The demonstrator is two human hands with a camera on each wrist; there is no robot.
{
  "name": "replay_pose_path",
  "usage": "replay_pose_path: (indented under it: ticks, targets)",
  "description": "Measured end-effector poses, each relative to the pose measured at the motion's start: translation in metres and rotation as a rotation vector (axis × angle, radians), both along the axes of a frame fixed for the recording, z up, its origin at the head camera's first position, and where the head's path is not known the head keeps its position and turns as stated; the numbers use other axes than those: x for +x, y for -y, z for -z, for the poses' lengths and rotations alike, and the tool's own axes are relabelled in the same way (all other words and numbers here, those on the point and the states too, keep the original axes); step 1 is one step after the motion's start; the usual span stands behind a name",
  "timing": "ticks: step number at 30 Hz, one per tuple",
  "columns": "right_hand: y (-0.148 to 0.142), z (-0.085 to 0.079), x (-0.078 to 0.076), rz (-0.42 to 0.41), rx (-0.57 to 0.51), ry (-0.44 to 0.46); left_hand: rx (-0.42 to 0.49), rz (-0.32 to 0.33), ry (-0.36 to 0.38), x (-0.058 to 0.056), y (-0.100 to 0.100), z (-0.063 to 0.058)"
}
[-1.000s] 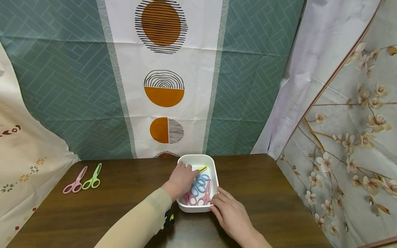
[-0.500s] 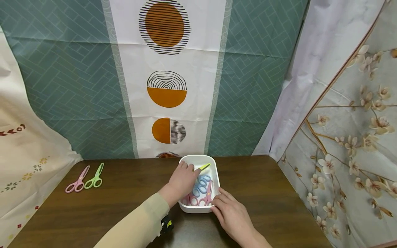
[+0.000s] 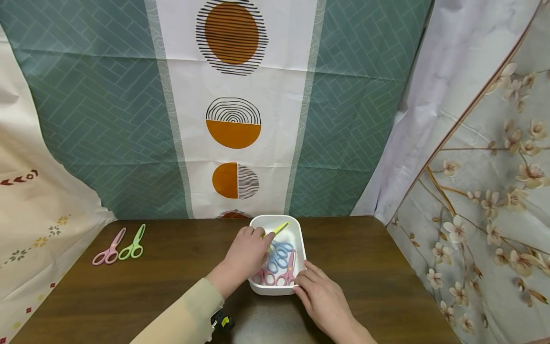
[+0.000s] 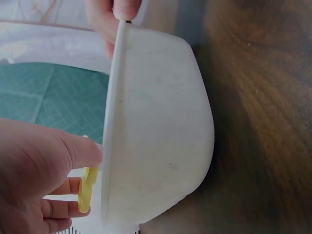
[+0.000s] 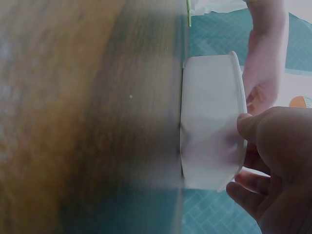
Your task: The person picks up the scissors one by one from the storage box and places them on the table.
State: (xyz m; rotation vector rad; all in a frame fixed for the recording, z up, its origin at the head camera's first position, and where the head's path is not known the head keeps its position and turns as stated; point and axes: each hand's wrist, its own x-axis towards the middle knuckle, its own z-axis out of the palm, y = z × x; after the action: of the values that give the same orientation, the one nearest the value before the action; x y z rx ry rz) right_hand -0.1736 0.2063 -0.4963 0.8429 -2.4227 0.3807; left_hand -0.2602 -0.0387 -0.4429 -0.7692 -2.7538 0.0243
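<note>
My left hand (image 3: 245, 253) holds a pair of yellow scissors (image 3: 281, 228) over the far part of a white plastic box (image 3: 272, 291). In the left wrist view the yellow handle (image 4: 85, 192) sits between thumb and fingers, just above the rim. My right hand (image 3: 320, 296) pinches the rim at the near right corner; its thumb (image 5: 247, 126) presses the outer wall in the right wrist view. Inside the box lie blue scissors (image 3: 281, 255), pink scissors (image 3: 287, 274) and another pink handle (image 3: 267, 278), partly hidden by my left hand.
Pink scissors (image 3: 111, 249) and green scissors (image 3: 135, 244) lie side by side at the far left of the brown wooden table (image 3: 352, 267). A patterned curtain (image 3: 343, 143) hangs behind the table's back edge. Flowered cloth (image 3: 472, 215) borders the right side.
My left hand has risen slightly and drawn left and toward me, with the yellow scissors showing more of their length. The right hand keeps its place on the rim. The view has shifted slightly.
</note>
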Motion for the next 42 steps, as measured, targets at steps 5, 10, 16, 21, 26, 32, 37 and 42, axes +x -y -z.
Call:
replay_pose_path:
  ticks: [5, 10, 16, 21, 26, 32, 37, 42]
  targets:
    - [0.0, 0.0, 0.0, 0.0, -0.002, 0.0, 0.077, 0.001, 0.008, 0.007, 0.008, -0.001]
    - [0.0, -0.001, 0.001, 0.01, 0.002, 0.011, 0.133, 0.002, -0.005, 0.016, 0.016, -0.003]
    - [0.0, -0.002, 0.002, 0.018, 0.006, 0.034, 0.171, -0.005, -0.016, 0.024, 0.027, -0.001]
    - [0.0, -0.002, 0.002, 0.024, 0.006, 0.039, 0.171, 0.006, -0.054, 0.03, 0.037, 0.001]
    - [0.001, -0.002, 0.002, 0.033, 0.006, 0.055, 0.194, 0.042, -0.146, 0.036, 0.047, 0.005]
    - [0.002, -0.002, 0.002, 0.03, 0.007, 0.041, 0.235, 0.05, -0.228, 0.043, 0.065, 0.011]
    - [0.002, -0.003, 0.002, 0.026, 0.003, 0.04, 0.265, 0.047, -0.248, 0.048, 0.08, 0.018]
    - [0.003, -0.004, 0.002, 0.033, 0.006, 0.062, 0.266, 0.025, -0.245, 0.051, 0.093, 0.025]
